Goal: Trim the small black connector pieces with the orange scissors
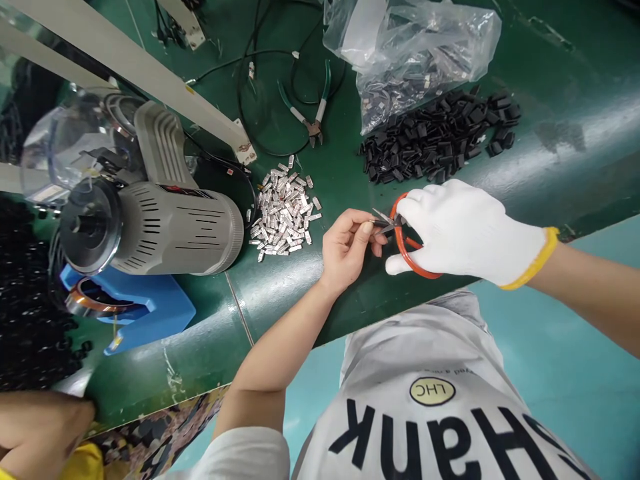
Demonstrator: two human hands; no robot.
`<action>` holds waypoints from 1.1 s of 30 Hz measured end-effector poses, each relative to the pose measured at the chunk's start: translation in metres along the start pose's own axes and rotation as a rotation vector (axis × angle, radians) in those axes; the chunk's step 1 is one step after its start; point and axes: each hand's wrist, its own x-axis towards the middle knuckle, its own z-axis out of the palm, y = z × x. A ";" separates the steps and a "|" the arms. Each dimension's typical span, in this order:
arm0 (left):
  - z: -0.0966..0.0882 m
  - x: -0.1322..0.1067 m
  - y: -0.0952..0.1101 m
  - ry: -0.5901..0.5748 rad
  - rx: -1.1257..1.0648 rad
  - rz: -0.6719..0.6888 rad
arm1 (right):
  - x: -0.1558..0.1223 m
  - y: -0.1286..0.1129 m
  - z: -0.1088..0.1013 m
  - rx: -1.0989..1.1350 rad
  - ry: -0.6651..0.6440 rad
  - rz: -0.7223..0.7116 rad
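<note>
My bare left hand point(346, 245) pinches a small dark piece point(381, 223), perhaps a cable end, between thumb and fingers. Its exact kind is too small to tell. My right hand point(453, 230), in a white knit glove with a yellow cuff, is closed around the orange handles of a pair of scissors point(419, 270). The scissor blades are parted and point left, beside the dark piece at my left fingertips. To the left of my left hand lies a pile of small silver metal connectors point(285, 212). Above my right hand spreads a heap of small black plastic parts point(440, 137).
Green-handled cutting pliers point(313, 127) and black cables lie at the back. A clear plastic bag point(415, 53) holds small parts. On the left stand a grey machine point(175, 223), a blue tape dispenser point(160, 310) and a black pile point(35, 300). Another person's arm point(43, 427) shows lower left.
</note>
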 end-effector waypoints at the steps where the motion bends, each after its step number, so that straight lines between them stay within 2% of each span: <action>1: 0.000 0.000 0.000 0.003 -0.001 -0.001 | 0.000 0.000 -0.001 0.009 -0.007 -0.002; 10: -0.001 0.000 0.000 -0.012 0.010 -0.007 | -0.003 0.003 0.005 -0.016 0.041 -0.014; 15: -0.001 0.000 0.000 -0.023 -0.006 0.003 | -0.001 0.003 0.004 0.004 0.022 -0.023; 19: 0.000 0.001 0.000 -0.025 -0.012 -0.005 | -0.001 0.000 0.003 0.086 -0.028 0.044; 25: -0.001 0.001 -0.001 -0.011 -0.011 -0.002 | -0.003 -0.003 0.013 0.076 -0.072 0.168; 33: 0.000 0.002 0.001 -0.003 0.009 -0.015 | -0.005 0.002 0.017 0.087 -0.044 0.171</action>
